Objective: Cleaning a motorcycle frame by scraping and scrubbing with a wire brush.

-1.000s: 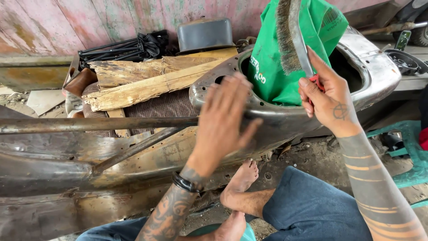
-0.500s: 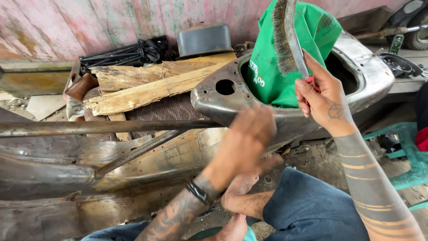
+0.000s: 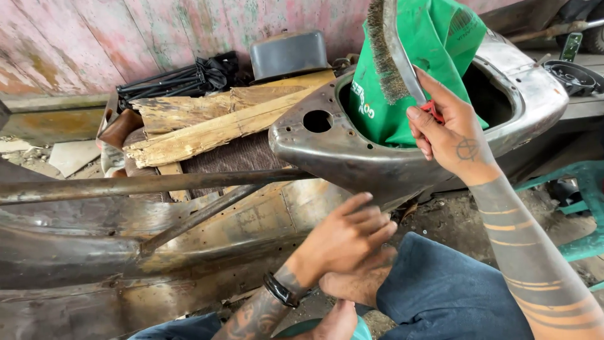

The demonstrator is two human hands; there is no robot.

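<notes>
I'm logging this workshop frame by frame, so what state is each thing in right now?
wire brush: raised upright, held in the right hand.
left hand: low, holding nothing, below the shell's edge.
bare metal body shell: stripped of paint, opening facing up.
green cloth bag: stuffed into the shell's opening.
wooden planks: weathered, lying flat behind the shell.
grey metal tub: upside down.

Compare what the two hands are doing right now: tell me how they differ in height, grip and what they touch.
The right hand is raised in front of the green cloth, while the left hand sits low beneath the bare metal shell. The right hand grips a wire brush, bristles pointing left; the left hand holds nothing. The right hand's fingers curl round the handle; the left hand's fingers lie straight, near a bare foot. Both forearms are tattooed.
</notes>
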